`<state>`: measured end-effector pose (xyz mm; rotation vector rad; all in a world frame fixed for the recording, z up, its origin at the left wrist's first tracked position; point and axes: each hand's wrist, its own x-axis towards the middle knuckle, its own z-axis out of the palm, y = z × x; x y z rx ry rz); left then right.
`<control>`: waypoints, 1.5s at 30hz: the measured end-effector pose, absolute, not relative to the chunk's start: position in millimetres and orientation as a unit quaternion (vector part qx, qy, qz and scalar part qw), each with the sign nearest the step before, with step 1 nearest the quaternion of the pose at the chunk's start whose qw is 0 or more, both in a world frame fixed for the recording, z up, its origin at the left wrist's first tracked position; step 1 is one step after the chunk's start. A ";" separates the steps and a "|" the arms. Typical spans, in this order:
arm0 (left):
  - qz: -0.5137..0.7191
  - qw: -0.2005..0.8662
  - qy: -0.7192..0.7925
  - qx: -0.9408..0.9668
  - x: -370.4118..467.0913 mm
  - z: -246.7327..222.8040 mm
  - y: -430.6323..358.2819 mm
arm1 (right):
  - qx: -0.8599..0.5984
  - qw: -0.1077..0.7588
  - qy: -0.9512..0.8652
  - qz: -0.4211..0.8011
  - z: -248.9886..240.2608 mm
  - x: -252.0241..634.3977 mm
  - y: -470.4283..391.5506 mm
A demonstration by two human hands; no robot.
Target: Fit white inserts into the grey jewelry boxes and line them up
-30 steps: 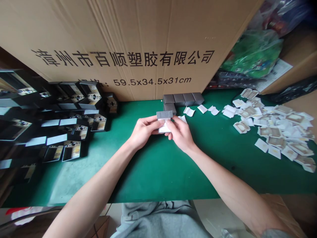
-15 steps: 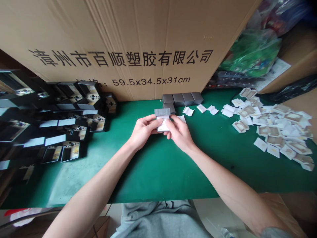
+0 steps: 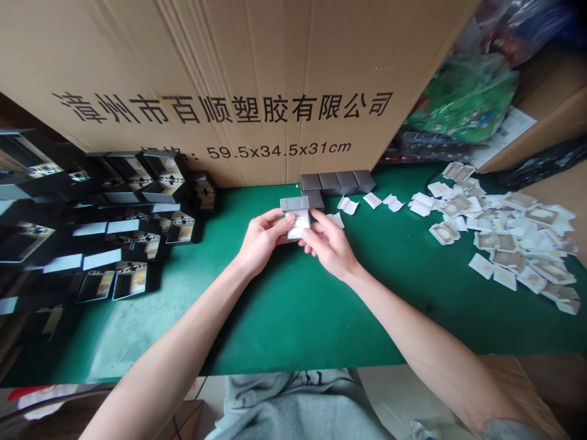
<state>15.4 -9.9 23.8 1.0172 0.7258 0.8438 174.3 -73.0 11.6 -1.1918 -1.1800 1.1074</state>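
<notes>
one grey box between fingers

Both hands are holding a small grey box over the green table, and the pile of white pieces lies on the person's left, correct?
Not quite: the head view shows the pile of white pieces on the person's right. The left hand and right hand do hold a small grey box over the green table.

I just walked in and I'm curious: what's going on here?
A person holds a small open box in the left hand and right hand, with something white in it. On the green table, dark open boxes crowd the left and white pieces the right.
</notes>
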 end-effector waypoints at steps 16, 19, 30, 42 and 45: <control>0.495 0.623 0.419 0.437 14.8 26.4 -2.0 | -0.576 0.523 -0.571 0.262 13.2 177.1 -74.2; 0.502 0.603 0.433 0.445 13.9 27.3 -0.7 | -0.582 0.502 -0.615 0.176 12.0 179.0 -73.0; 0.493 0.595 0.433 0.464 16.7 26.0 -2.5 | -0.622 0.405 -0.669 -0.028 4.7 185.9 -68.6; 0.485 0.600 0.429 0.471 16.2 27.0 -4.2 | -0.727 0.335 -0.598 -0.027 -3.1 228.5 -51.8; 0.481 0.597 0.431 0.475 15.9 27.6 -4.4 | -0.729 0.317 -0.607 -0.017 -5.4 231.9 -50.8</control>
